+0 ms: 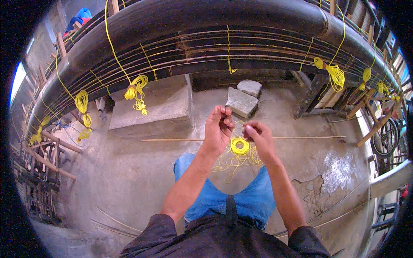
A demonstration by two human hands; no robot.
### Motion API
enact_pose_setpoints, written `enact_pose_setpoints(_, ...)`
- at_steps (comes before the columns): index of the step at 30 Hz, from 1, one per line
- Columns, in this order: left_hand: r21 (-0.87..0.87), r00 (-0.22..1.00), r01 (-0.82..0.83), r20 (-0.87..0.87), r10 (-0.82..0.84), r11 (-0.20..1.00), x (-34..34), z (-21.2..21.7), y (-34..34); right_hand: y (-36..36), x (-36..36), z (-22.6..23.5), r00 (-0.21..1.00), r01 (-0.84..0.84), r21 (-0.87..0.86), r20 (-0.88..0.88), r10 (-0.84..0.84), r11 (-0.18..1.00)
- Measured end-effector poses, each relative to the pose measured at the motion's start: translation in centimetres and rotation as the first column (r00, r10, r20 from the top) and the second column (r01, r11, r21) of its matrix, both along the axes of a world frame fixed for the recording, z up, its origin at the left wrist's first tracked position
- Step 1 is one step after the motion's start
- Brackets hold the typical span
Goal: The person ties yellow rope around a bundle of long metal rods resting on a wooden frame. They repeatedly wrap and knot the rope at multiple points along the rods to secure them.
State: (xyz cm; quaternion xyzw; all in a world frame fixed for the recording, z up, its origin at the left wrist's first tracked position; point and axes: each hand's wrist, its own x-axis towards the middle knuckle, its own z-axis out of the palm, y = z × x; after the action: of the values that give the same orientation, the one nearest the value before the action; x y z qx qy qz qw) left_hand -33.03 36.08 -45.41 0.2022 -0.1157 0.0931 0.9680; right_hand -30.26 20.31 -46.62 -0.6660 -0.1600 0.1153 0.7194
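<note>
My left hand [219, 131] is raised in front of me, its fingers curled up and pinched toward the thumb. Close by on its right, my right hand [261, 137] is closed too, thumb pressed to the fingers. Thin yellow strands show around and between the hands, but I cannot make out what either one grips. Below them on the floor lies a round coil of yellow cord [239, 146], with loose loops of cord [232, 162] spread around it. A long thin wooden stick [301, 137] runs crosswise on the floor behind my hands.
A large dark pipe [193, 19] arches across the far side, with thin rods [193, 53] tied beneath it. Several yellow cord bundles [137, 87] hang from it. Two stone blocks [241, 102] and a concrete block [150, 103] stand beyond. A wheel [386, 136] is far right.
</note>
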Motion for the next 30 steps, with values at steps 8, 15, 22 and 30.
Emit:
enact_pose_setpoints(8, 0.388, 0.914, -0.388, 0.048, 0.402, 0.836, 1.8, 6.4, 0.1, 5.8, 5.4, 8.9, 0.997, -0.05, 0.565, -0.018, 0.074, 0.824)
enact_pose_setpoints(15, 0.389, 0.853, -0.498, 0.057, 0.519, 0.775, 3.8, 9.2, 0.6, 5.5, 4.5, 9.4, 0.96, 0.239, 0.433, 0.029, -0.278, 0.869)
enact_pose_setpoints(22, 0.381, 0.823, -0.539, 0.05, 0.565, 0.751, 5.4, 9.1, -1.2, 4.3, 5.2, 12.7, 0.97, 0.243, 0.655, -0.173, -0.171, 0.715)
enact_pose_setpoints(30, 0.279, 0.82, -0.552, 0.012, 0.572, 0.786, 5.0, 9.5, -2.1, 4.9, 5.9, 11.6, 0.97, 0.24, 0.672, -0.135, -0.203, 0.701)
